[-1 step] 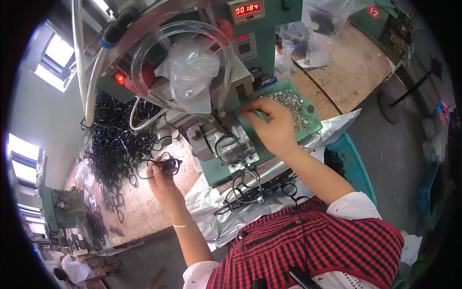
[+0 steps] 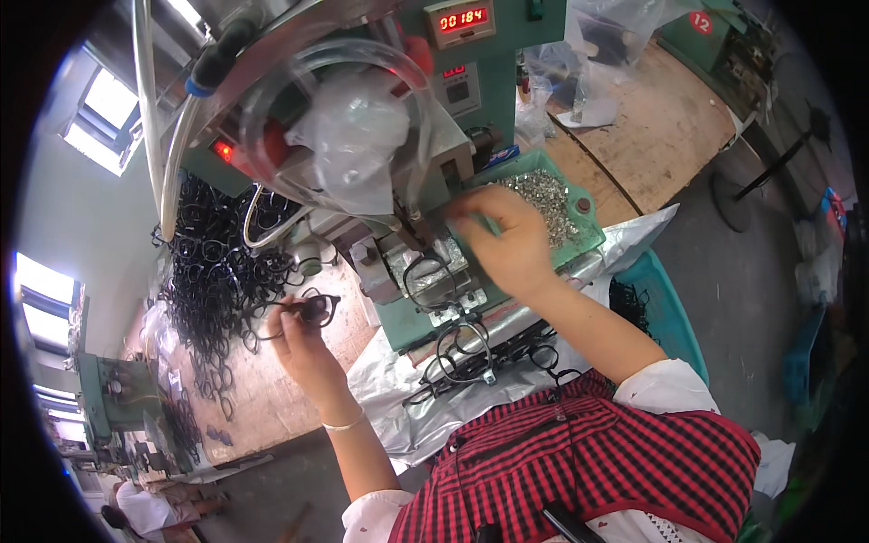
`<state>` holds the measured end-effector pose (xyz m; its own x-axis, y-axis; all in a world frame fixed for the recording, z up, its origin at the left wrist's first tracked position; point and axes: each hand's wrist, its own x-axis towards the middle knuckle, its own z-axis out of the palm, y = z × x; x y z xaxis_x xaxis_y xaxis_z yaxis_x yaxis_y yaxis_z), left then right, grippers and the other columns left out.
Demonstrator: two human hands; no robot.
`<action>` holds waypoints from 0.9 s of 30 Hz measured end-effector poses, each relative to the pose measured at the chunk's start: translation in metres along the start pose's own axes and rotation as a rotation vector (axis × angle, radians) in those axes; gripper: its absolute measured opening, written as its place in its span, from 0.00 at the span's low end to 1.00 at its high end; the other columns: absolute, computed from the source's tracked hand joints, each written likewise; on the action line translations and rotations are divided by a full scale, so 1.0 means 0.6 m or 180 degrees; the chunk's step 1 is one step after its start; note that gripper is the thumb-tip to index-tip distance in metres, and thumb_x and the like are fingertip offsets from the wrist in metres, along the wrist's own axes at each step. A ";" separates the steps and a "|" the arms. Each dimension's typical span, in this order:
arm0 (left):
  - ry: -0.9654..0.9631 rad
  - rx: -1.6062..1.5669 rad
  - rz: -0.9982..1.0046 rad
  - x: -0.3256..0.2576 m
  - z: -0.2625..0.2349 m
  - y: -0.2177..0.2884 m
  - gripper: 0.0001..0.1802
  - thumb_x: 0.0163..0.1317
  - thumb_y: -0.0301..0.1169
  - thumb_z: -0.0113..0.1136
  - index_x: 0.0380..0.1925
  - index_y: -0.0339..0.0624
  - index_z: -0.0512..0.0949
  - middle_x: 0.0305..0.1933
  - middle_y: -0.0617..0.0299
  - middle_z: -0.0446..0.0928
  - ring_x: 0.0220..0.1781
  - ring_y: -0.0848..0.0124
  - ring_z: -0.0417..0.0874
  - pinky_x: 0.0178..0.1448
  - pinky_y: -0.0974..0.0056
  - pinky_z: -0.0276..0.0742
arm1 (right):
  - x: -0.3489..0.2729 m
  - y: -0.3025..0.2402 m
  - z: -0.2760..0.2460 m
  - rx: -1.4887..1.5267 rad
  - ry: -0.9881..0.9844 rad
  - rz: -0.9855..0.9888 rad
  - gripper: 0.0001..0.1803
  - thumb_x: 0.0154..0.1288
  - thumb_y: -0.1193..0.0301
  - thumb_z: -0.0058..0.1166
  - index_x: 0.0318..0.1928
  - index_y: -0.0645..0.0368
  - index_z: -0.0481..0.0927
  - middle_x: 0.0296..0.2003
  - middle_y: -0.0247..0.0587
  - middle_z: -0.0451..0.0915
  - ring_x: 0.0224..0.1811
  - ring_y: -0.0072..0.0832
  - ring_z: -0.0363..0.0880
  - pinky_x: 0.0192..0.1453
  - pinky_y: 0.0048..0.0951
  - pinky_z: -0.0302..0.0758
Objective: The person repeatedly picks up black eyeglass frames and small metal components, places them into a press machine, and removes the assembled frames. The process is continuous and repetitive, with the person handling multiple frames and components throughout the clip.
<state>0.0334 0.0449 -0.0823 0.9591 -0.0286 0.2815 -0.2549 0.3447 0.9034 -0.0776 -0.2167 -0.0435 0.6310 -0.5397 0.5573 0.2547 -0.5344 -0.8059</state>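
Bench (image 2: 272, 407) spreads out beneath your work, with the green machine (image 2: 500, 86) standing on it and a heap of black glasses frames (image 2: 204, 262) off to your left. A silver sheet (image 2: 385, 412) lies between the machine and your apron (image 2: 597, 462), and the green tray (image 2: 595, 237) sits just right of your right hand (image 2: 511, 244). A clear plastic bag (image 2: 358, 136) hangs above and left of the working head (image 2: 416, 231), crowding that side. Your right hand is nearer to the mounted frame (image 2: 407, 288), which lies left of its fingers and closer to you; its long axis seems to run from the working head toward your body. Those fingers are blurred, thumb and forefinger close together, so whether they pinch anything cannot be told. Your left hand (image 2: 303, 353), farther off, has its fingers closed on a dark frame (image 2: 319, 310). Small metal parts (image 2: 548, 204) fill the tray.
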 end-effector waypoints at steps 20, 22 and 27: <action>-0.1896 0.1511 0.2450 -0.039 0.145 0.128 0.06 0.62 0.28 0.62 0.36 0.39 0.83 0.36 0.51 0.85 0.36 0.61 0.83 0.51 0.59 0.67 | -0.010 -0.072 -0.035 0.1210 -0.0998 0.0726 0.27 0.59 0.79 0.58 0.62 0.61 0.73 0.62 0.49 0.74 0.65 0.37 0.71 0.68 0.37 0.68; -0.2552 0.1891 0.2885 -0.052 0.158 0.115 0.11 0.52 0.27 0.66 0.37 0.42 0.85 0.40 0.55 0.86 0.35 0.60 0.78 0.49 0.55 0.74 | 0.004 -0.002 -0.065 -0.0682 -0.1084 -0.0092 0.22 0.59 0.75 0.60 0.56 0.57 0.80 0.63 0.52 0.73 0.67 0.44 0.70 0.69 0.40 0.67; -0.2959 0.2059 0.3034 -0.048 0.159 0.074 0.15 0.46 0.30 0.67 0.37 0.48 0.88 0.46 0.61 0.84 0.37 0.61 0.74 0.55 0.49 0.77 | -0.046 0.147 -0.115 -0.2432 -0.0137 -0.0173 0.11 0.52 0.69 0.66 0.39 0.54 0.87 0.55 0.54 0.78 0.65 0.50 0.71 0.66 0.47 0.69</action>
<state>-0.0171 -0.0288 -0.0193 0.0452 -0.6995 0.7132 -0.9773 0.1169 0.1766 -0.1232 -0.2935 -0.1162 0.6641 -0.4823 0.5712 -0.2811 -0.8691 -0.4070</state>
